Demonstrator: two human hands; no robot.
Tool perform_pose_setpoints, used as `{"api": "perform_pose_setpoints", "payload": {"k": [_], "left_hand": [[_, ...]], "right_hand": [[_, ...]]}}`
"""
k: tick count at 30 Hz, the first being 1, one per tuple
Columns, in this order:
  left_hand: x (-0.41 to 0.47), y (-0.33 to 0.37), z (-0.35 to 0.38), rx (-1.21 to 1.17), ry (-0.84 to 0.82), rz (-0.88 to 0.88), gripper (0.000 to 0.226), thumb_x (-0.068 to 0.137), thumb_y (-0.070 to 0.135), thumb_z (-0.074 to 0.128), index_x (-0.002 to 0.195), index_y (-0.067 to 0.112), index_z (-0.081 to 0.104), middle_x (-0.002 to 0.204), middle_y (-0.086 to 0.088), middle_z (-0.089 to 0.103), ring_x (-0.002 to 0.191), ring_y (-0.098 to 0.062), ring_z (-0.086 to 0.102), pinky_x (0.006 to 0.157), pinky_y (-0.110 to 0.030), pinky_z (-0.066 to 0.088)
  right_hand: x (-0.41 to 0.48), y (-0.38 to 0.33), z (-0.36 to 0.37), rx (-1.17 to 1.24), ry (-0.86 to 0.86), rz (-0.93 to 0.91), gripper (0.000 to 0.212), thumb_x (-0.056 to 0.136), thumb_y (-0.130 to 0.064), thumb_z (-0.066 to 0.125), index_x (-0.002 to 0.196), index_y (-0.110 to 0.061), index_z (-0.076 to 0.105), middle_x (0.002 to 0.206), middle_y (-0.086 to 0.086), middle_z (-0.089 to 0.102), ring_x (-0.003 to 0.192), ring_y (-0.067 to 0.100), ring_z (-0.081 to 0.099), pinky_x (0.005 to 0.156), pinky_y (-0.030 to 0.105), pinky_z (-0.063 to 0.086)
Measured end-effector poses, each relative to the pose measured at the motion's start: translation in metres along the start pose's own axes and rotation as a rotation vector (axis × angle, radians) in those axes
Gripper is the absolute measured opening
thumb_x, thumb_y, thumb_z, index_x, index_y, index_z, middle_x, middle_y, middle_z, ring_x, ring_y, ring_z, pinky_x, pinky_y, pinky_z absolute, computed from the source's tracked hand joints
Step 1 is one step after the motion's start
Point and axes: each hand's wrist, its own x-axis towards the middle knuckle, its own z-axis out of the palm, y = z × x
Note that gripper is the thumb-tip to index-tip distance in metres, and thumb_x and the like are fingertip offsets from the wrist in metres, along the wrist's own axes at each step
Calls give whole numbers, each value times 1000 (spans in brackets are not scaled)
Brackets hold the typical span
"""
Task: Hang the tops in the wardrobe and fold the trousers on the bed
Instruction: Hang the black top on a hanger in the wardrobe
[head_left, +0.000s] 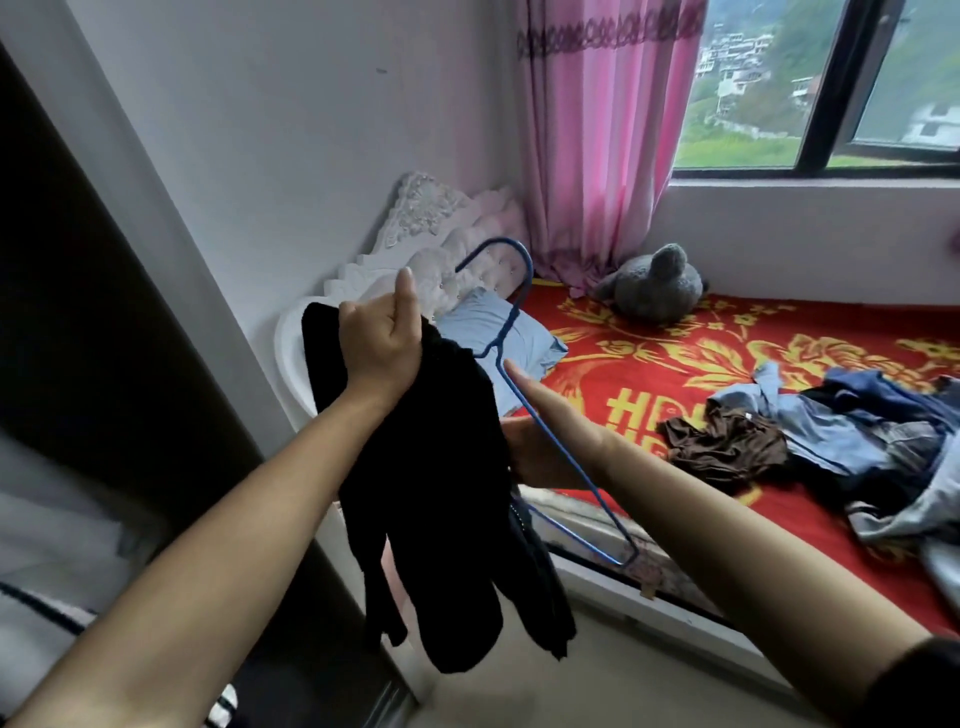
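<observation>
A black top (431, 499) hangs in front of me, partly draped over a blue wire hanger (511, 306). My left hand (382, 338) grips the top's upper edge, thumb pointing up. My right hand (545, 441) holds the hanger's sloping arm, with the fingers partly hidden behind the black cloth. On the red bed (649, 364) to the right lies a heap of clothes: a brown garment (727, 441) and blue denim pieces (857, 431). The dark wardrobe edge (78, 312) stands at my left.
A grey plush toy (654, 283) and a blue pillow (498, 332) sit at the head of the bed by the white headboard (441, 228). Pink curtain (597, 156) and a window are behind. Pale floor runs between bed and wardrobe.
</observation>
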Motion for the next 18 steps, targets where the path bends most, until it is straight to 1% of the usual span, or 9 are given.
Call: {"api": "perform_pose_setpoints", "payload": {"k": [3, 5, 7, 9, 11, 12, 14, 16, 18], "left_hand": [[8, -3, -7, -28, 57, -102, 59, 103, 30, 40, 47, 23, 21, 40, 9, 25, 44, -21, 31, 54, -31, 24], [12, -11, -14, 12, 58, -150, 60, 103, 32, 38, 47, 20, 23, 41, 3, 28, 47, -26, 36, 54, -36, 27], [15, -20, -21, 62, 65, -212, 60, 104, 32, 38, 46, 19, 24, 46, -5, 32, 52, -33, 41, 56, -41, 30], [18, -30, -26, 117, 88, -288, 62, 104, 33, 39, 46, 18, 24, 50, -9, 33, 55, -33, 42, 56, -39, 24], [20, -38, -30, 140, 102, -354, 62, 104, 35, 40, 47, 17, 24, 53, -16, 33, 59, -38, 43, 57, -38, 24], [20, -43, -32, 133, 100, -377, 62, 104, 36, 40, 47, 16, 24, 56, -23, 37, 63, -43, 46, 58, -40, 28], [17, -50, -33, 112, 86, -411, 63, 103, 38, 40, 48, 10, 30, 66, -29, 47, 72, -49, 51, 61, -45, 37], [13, -58, -33, 112, 64, -444, 64, 103, 41, 38, 52, 3, 39, 62, -24, 50, 74, -48, 53, 63, -43, 38], [9, -62, -32, 140, 24, -458, 64, 103, 43, 34, 51, 7, 37, 52, -12, 44, 70, -42, 53, 64, -38, 35]], "right_hand": [[2, 21, -7, -143, 72, 84, 58, 101, -51, 35, 120, -5, 63, 112, 10, 64, 104, 22, 59, 99, 34, 41], [0, 23, -9, -468, 141, 66, 47, 106, -36, 40, 125, 0, 63, 124, 13, 66, 115, 27, 62, 108, 42, 42], [-3, 21, -10, -822, 226, -11, 51, 105, -41, 40, 119, 3, 62, 117, 19, 68, 111, 34, 64, 105, 51, 44], [-8, 21, -13, -984, 266, -91, 57, 101, -51, 40, 104, 2, 62, 95, 20, 64, 88, 29, 62, 92, 55, 46], [-13, 21, -19, -809, 236, -144, 49, 98, -47, 50, 100, -2, 69, 89, 13, 69, 81, 23, 61, 93, 59, 44], [-18, 21, -24, -547, 213, -137, 47, 90, -50, 59, 100, -6, 73, 89, 9, 73, 82, 20, 63, 93, 56, 44], [-31, 18, -33, -28, 116, -57, 77, 73, -62, 70, 118, 1, 69, 97, 13, 72, 87, 24, 59, 87, 38, 42], [-49, 14, -37, 167, 92, -26, 109, 76, -78, 54, 137, 12, 49, 108, 22, 65, 101, 33, 56, 95, 35, 40], [-59, 10, -38, 175, 156, -47, 108, 79, -81, 42, 130, 13, 55, 121, 26, 62, 114, 39, 55, 105, 39, 39]]}}
